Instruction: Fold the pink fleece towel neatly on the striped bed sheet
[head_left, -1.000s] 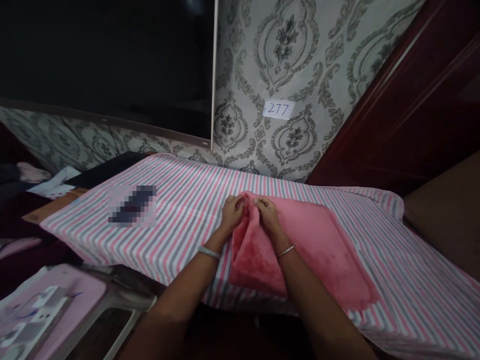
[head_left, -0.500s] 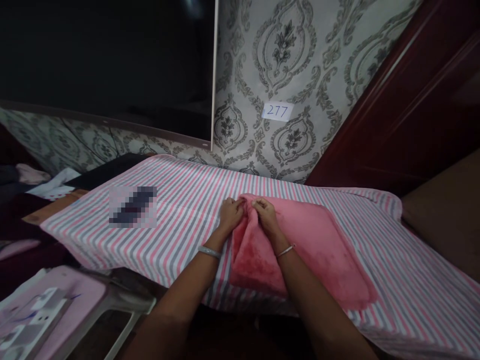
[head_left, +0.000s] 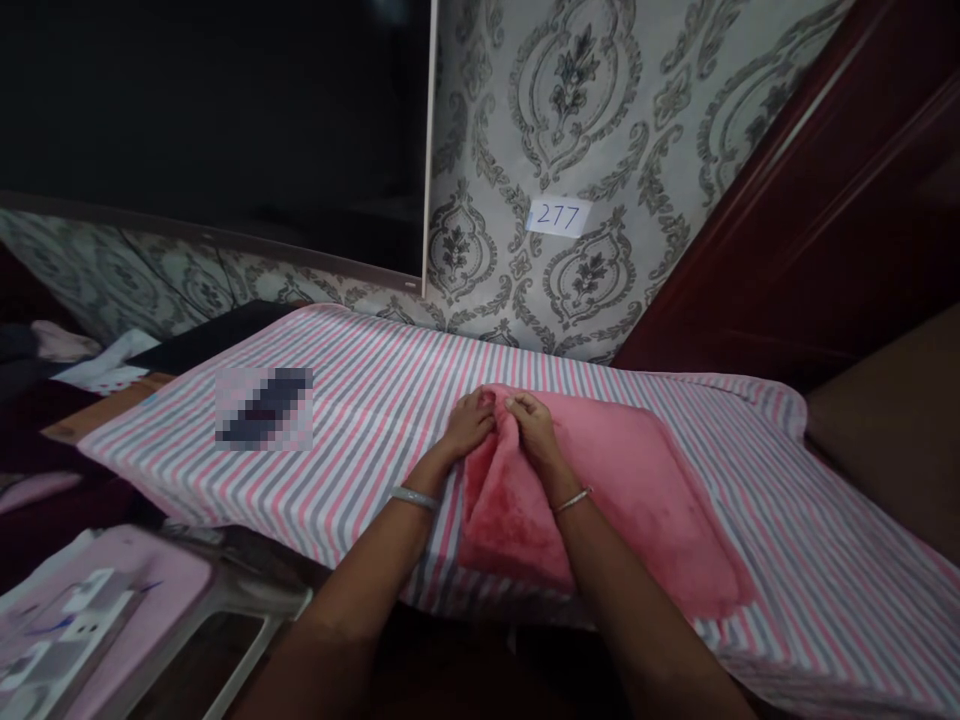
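Note:
A fluffy pink towel (head_left: 630, 490) lies folded on a table covered with a pink, grey and white striped cloth (head_left: 360, 400). My left hand (head_left: 469, 425) pinches the towel's far left corner, with its fingers closed on the raised fold. My right hand (head_left: 534, 430) grips the same fold right beside it, thumb and fingers closed on the fabric. Both wrists wear thin bangles. The towel's left edge is bunched up between the two hands.
A blurred dark object (head_left: 264, 408) lies on the striped cloth at the left. A dark screen (head_left: 210, 120) hangs on the patterned wall, beside a paper label reading 277 (head_left: 559, 216). A dark wooden panel (head_left: 825, 200) stands right. A stool with pink things (head_left: 112, 610) sits lower left.
Both hands stay at the towel's far corner. My left hand has flattened a little and shifted slightly right against the fold; the towel lies as before.

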